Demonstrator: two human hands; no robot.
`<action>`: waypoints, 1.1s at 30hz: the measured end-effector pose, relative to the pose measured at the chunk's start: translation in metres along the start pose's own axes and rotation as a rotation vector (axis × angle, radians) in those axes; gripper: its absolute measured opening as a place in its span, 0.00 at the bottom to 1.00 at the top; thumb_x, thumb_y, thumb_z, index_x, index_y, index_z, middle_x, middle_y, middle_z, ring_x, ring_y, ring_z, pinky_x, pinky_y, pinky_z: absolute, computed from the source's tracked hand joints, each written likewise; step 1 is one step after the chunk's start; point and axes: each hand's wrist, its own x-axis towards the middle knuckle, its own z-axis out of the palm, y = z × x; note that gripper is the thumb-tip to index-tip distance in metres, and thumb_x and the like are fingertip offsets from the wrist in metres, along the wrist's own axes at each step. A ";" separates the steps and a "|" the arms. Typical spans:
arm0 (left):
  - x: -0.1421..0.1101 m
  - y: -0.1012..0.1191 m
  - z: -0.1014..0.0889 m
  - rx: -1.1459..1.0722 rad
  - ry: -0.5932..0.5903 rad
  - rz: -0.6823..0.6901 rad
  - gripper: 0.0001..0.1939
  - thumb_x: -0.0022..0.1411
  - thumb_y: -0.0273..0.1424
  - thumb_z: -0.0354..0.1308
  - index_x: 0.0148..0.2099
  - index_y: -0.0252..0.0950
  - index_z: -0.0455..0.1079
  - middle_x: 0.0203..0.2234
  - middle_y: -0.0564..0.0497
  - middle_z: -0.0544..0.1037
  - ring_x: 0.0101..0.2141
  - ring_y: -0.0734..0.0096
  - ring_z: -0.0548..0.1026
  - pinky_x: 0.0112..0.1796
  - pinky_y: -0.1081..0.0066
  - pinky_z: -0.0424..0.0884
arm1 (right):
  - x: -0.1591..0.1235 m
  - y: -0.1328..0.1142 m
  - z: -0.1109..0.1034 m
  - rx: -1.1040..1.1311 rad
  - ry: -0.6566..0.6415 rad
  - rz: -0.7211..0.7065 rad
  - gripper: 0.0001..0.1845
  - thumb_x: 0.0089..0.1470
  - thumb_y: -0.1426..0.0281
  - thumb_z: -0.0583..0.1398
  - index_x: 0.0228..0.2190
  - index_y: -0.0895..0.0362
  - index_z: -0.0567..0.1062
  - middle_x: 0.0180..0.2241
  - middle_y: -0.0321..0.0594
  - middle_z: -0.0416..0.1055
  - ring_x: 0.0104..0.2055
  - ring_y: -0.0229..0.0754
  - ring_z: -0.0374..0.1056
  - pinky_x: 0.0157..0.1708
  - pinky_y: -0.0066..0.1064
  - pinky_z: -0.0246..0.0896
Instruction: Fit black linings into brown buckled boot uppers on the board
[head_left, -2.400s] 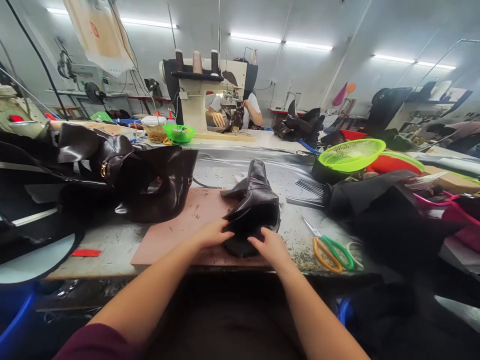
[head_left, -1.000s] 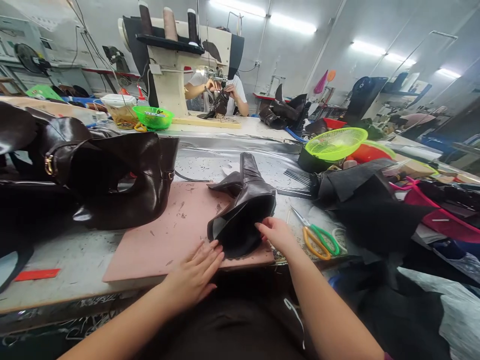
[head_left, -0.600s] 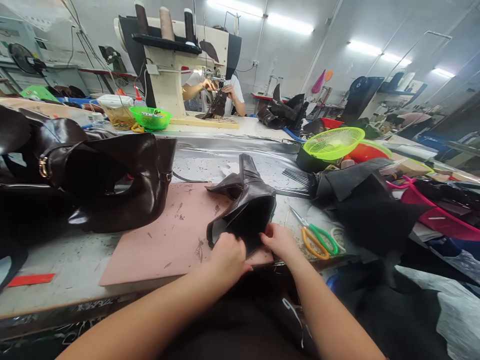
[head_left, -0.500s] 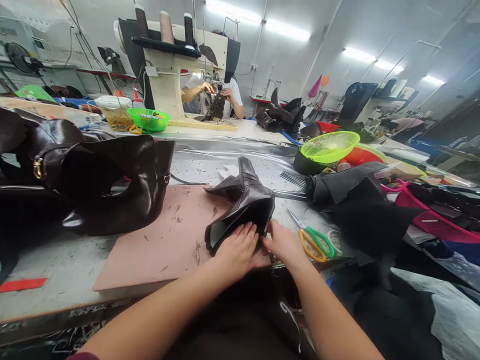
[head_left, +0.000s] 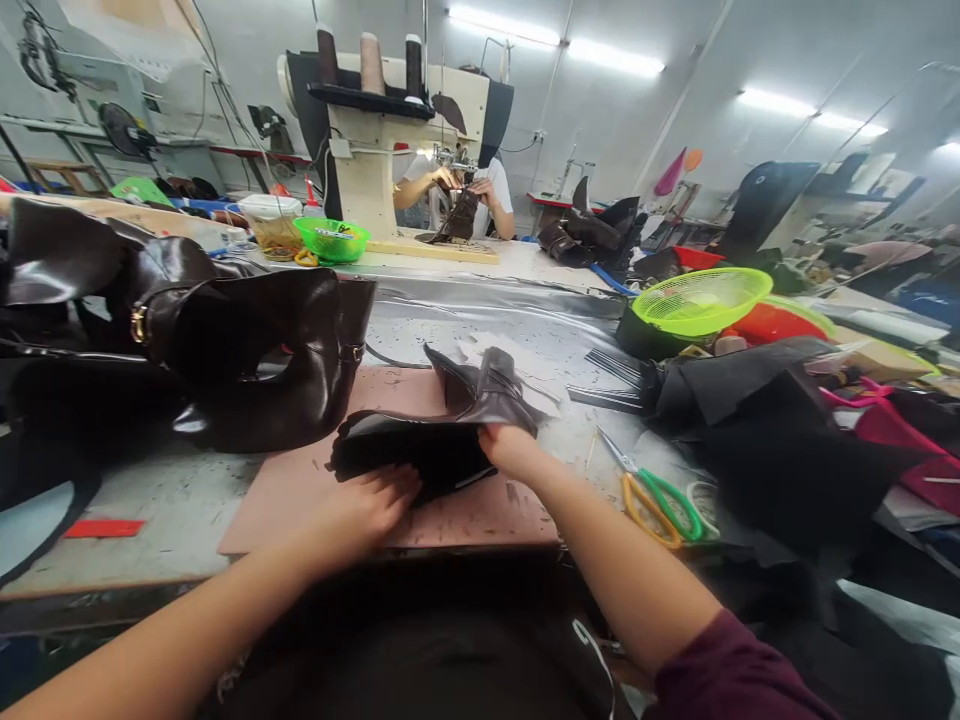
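A dark brown leather boot upper [head_left: 499, 395] lies on its side over a pink board [head_left: 300, 510], with its black inside facing me. My right hand [head_left: 510, 450] is closed on the edge of the upper, thumb and fingers pinching the leather near the shaft. At the lower edge of the opening, my left hand [head_left: 382, 500] rests with fingers stretched flat against the black lining. Slight blur covers those fingertips. Scissors [head_left: 652, 490] with one orange and one green handle loop lie to the right of my right hand.
Glossy brown boot uppers [head_left: 262, 350] with buckles pile up at the left. Black material pieces [head_left: 787, 450] and a yellow-green basket [head_left: 701, 300] stand at the right. Behind, a person [head_left: 491, 195] works at a sewing machine [head_left: 367, 170]. A red strip [head_left: 105, 528] lies front left.
The boot upper has turned and spread out to the left, showing more of its black inside. My left hand has slid left; my right hand has moved up and left onto its edge.
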 end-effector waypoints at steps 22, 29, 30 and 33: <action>0.034 0.028 0.007 -0.319 -0.036 -0.423 0.25 0.57 0.38 0.54 0.57 0.38 0.60 0.53 0.45 0.66 0.51 0.56 0.66 0.46 0.59 0.68 | -0.058 -0.002 0.010 -0.036 -0.221 -0.304 0.17 0.52 0.76 0.50 0.40 0.55 0.74 0.42 0.41 0.73 0.43 0.42 0.68 0.44 0.33 0.64; 0.018 0.031 0.006 -0.300 -0.161 -0.178 0.47 0.46 0.54 0.56 0.62 0.36 0.48 0.60 0.40 0.53 0.59 0.51 0.50 0.55 0.55 0.54 | -0.080 0.010 0.014 0.004 -0.175 -0.507 0.25 0.47 0.76 0.52 0.48 0.66 0.68 0.50 0.52 0.66 0.54 0.49 0.60 0.53 0.42 0.57; 0.016 0.032 0.007 -0.300 -0.145 -0.163 0.47 0.46 0.54 0.56 0.62 0.34 0.48 0.60 0.40 0.53 0.60 0.52 0.49 0.56 0.55 0.52 | -0.084 0.011 0.014 -0.002 -0.171 -0.525 0.26 0.47 0.77 0.51 0.49 0.67 0.67 0.51 0.53 0.65 0.55 0.49 0.58 0.54 0.42 0.55; 0.008 0.036 0.008 -0.286 -0.117 -0.167 0.46 0.48 0.51 0.57 0.62 0.31 0.48 0.59 0.39 0.54 0.59 0.54 0.50 0.57 0.55 0.48 | -0.094 0.010 0.011 -0.003 -0.180 -0.534 0.26 0.48 0.78 0.49 0.50 0.66 0.67 0.52 0.50 0.65 0.57 0.48 0.56 0.55 0.42 0.54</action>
